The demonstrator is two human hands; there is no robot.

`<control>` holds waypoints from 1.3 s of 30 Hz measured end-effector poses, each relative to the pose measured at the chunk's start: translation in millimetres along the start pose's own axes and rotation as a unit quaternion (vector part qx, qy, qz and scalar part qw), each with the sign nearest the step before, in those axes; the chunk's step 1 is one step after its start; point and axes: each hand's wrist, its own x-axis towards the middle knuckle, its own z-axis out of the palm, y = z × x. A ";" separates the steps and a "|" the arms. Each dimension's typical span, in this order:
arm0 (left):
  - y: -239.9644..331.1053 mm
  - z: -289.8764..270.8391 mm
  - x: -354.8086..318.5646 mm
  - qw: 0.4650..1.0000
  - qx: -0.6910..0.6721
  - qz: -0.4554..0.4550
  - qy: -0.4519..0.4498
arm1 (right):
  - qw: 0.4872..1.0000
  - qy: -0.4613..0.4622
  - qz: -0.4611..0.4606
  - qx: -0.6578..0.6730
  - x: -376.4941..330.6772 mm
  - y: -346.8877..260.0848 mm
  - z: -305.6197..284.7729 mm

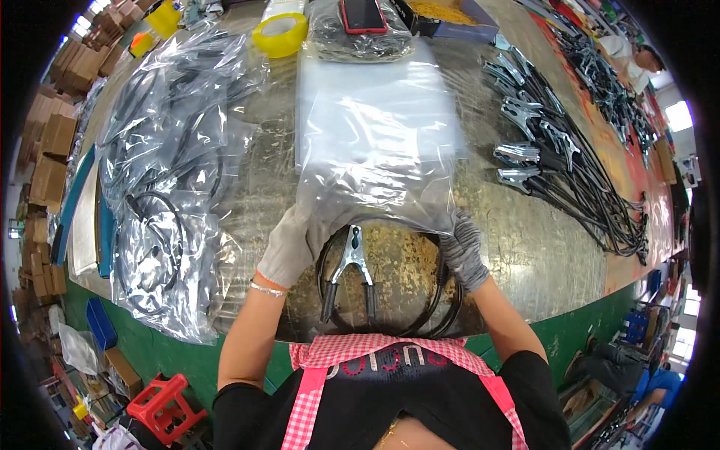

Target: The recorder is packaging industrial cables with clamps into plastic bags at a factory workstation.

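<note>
A coiled black cable (433, 307) with a silver metal clamp (352, 251) lies near the table's front edge, between my hands. The clamp's black handles point toward me. My left hand (289, 250), in a pale glove, is closed on the left side of a clear plastic bag's (375, 184) near edge; its fingertips are partly hidden. On the other side my right hand (466, 251), in a grey striped glove, is closed on the bag's right corner, against the cable coil. The coil's far part runs under or into the bag; which one I cannot tell. Beyond lies a stack of flat clear bags (375, 90).
Bagged cables (172, 135) are heaped on the left. Loose clamp cables (570, 165) lie in a bundle on the right. At the far side are yellow tape (280, 34), a red-edged phone (364, 15) and a box (457, 16). A red stool (163, 409) stands lower left.
</note>
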 end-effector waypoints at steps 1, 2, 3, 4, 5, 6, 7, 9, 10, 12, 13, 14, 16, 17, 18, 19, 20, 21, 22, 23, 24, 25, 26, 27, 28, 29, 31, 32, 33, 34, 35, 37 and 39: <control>-0.8 -4.5 -5.2 0.991 0.130 0.029 -0.029 | 0.993 -0.006 0.057 0.103 -6.8 -2.6 -1.0; 3.4 -10.3 -11.2 0.941 0.333 0.036 -0.056 | 0.972 -0.012 0.114 0.205 -12.7 -3.8 -2.5; 2.4 -3.9 -19.9 0.957 0.276 -0.075 -0.039 | 0.938 -0.018 0.169 0.303 -18.2 -7.2 -3.9; 7.3 6.9 -29.5 0.958 0.218 -0.184 -0.005 | 0.900 -0.046 0.177 0.396 -24.8 -22.1 -0.9; 2.9 16.3 -38.4 0.968 0.179 -0.173 0.018 | 0.882 -0.012 0.231 0.411 -23.1 -20.3 -0.5; -0.9 23.3 -47.4 0.976 0.139 -0.162 0.042 | 0.860 0.022 0.285 0.423 -19.2 -17.3 -0.1; -1.6 24.4 -48.7 0.967 0.109 -0.213 0.086 | 0.833 0.059 0.338 0.434 -18.9 -14.9 0.9; -3.1 26.6 -52.8 0.952 0.090 -0.246 0.157 | 0.879 0.069 0.301 0.363 -27.1 -20.7 1.5; -5.0 30.5 -56.3 0.951 0.104 -0.230 0.178 | 0.917 0.064 0.258 0.297 -33.4 -20.9 -0.9; -7.3 41.3 -60.5 0.948 0.127 -0.198 0.214 | 0.977 0.083 0.093 0.175 -49.0 -5.9 2.8; -7.6 43.9 -60.2 0.937 0.152 -0.212 0.232 | 0.970 0.086 0.118 0.193 -50.3 -11.0 8.2; -7.1 46.4 -57.2 0.926 0.175 -0.225 0.247 | 0.963 0.090 0.142 0.209 -51.4 -21.2 15.7; -8.5 51.6 -48.6 0.895 0.158 -0.286 0.303 | 0.925 0.067 0.175 0.331 -50.8 -16.7 16.4; -8.4 50.8 -51.1 0.902 0.186 -0.286 0.264 | 0.924 0.073 0.159 0.340 -54.2 0.7 12.7; -7.5 47.4 -57.5 0.907 0.214 -0.286 0.224 | 0.922 0.079 0.144 0.350 -61.9 20.9 7.6; -6.2 42.3 -64.3 0.909 0.244 -0.283 0.185 | 0.919 0.084 0.127 0.363 -68.6 31.6 6.8; -16.6 32.2 -74.7 0.912 0.268 -0.261 0.170 | 0.923 0.084 0.200 0.319 -78.7 -0.4 3.3; -22.9 31.1 -85.8 0.923 0.208 -0.266 0.185 | 0.889 0.058 0.264 0.370 -89.9 -6.7 1.7; -27.0 34.3 -95.8 0.931 0.145 -0.269 0.198 | 0.849 0.033 0.327 0.414 -103.2 -10.3 -1.5; -31.7 37.0 -105.1 0.934 0.080 -0.274 0.214 | 0.800 0.006 0.389 0.456 -111.4 -15.1 -4.7; -38.6 35.9 -106.7 0.941 0.136 -0.231 0.204 | 0.794 0.020 0.379 0.476 -113.8 -23.5 -2.5; -43.4 35.5 -107.4 0.943 0.192 -0.187 0.198 | 0.786 0.032 0.369 0.495 -115.2 -35.4 5.5; -45.7 35.9 -103.5 0.906 0.369 -0.135 0.157 | 0.778 0.043 0.359 0.513 -115.1 -40.7 9.4; -46.6 37.8 -98.8 0.836 0.531 -0.080 0.111 | 0.777 0.060 0.325 0.536 -111.3 -25.7 9.0; -44.3 39.0 -94.6 0.831 0.539 -0.071 0.120 | 0.775 0.068 0.287 0.559 -99.6 -1.5 12.3; -41.6 41.1 -90.3 0.824 0.547 -0.062 0.136 | 0.771 0.067 0.249 0.582 -79.8 -4.9 19.9; -35.1 43.1 -88.6 0.805 0.561 -0.048 0.189 | 0.790 0.091 0.244 0.555 -59.3 -18.1 28.5; -48.2 35.9 -98.5 0.774 0.585 0.084 0.228 | 0.792 0.045 0.216 0.570 -55.3 -17.5 34.5; -54.4 26.0 -103.6 0.776 0.583 0.057 0.233 | 0.848 0.104 0.252 0.454 -58.3 -46.1 45.5; -47.7 28.1 -103.3 0.798 0.557 -0.033 0.231 | 0.885 0.092 0.232 0.393 -61.1 -50.0 49.8; -40.6 28.9 -100.5 0.807 0.545 -0.081 0.212 | 0.912 0.073 0.200 0.350 -59.5 -49.6 49.7; -52.1 29.5 -95.9 0.806 0.531 -0.016 0.261 | 0.953 0.025 0.129 0.272 -42.2 -46.4 51.2; -53.5 35.2 -65.5 0.847 0.436 -0.104 0.286 | 0.976 0.023 0.053 0.211 -15.2 -48.9 54.6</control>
